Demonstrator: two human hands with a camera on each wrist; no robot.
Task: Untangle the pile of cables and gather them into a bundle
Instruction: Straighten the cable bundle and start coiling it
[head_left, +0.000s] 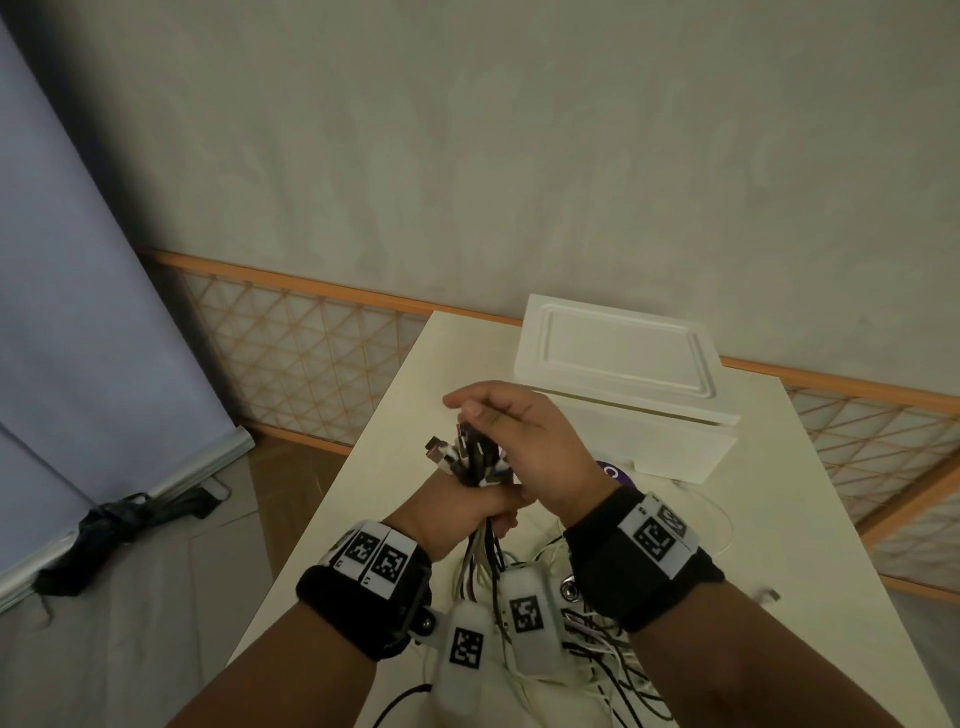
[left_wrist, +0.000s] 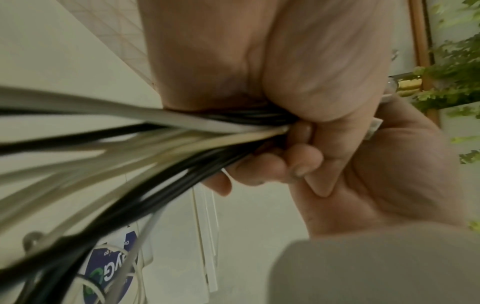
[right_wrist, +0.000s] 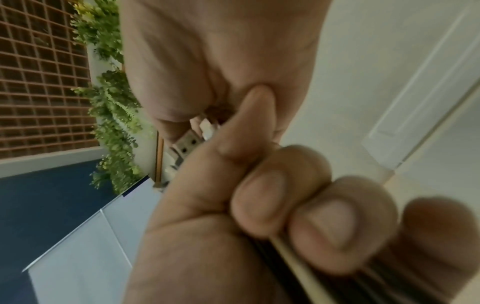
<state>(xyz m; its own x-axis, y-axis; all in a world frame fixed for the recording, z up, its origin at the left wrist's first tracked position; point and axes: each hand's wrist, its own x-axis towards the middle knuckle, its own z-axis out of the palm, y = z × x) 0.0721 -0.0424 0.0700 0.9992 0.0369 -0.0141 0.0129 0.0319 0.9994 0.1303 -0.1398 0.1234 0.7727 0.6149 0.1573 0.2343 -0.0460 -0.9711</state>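
We have both hands raised above the surface (head_left: 395, 395), closed on one bundle of cables (head_left: 475, 462). Our left hand (head_left: 457, 512) is wrapped around the bundle low down, fingers and thumb curled tight around it; the left wrist view shows black and pale strands fanning out from that fist, too blurred and overlapped for us to count. Our right hand (head_left: 524, 441) sits just above and touching the left, its fingers folded over the upper part of the same bundle. In the right wrist view we count three fingertips (right_wrist: 262, 197) pressed onto the strands, with the thumb lying across them.

A cluster of plug ends (head_left: 447, 452) sticks out on the left side between our two hands; they overlap too much for a firm count. Below the left hand the cables hang down and spread into a loose tangle (head_left: 597, 654) of black and white strands on the near part of the surface.

We wear two black wristbands (head_left: 363, 587), one on each wrist, each with white marker tags, and two white camera pods (head_left: 462, 660) hang beneath them over the tangle.

Towards the far right corner of the surface stands one white box (head_left: 623, 384) with a recessed lid. One round purple sticker (head_left: 613, 473) peeks out between that box and our right wrist. One small pale object (head_left: 769, 595) lies near the right edge; we cannot tell what it is.
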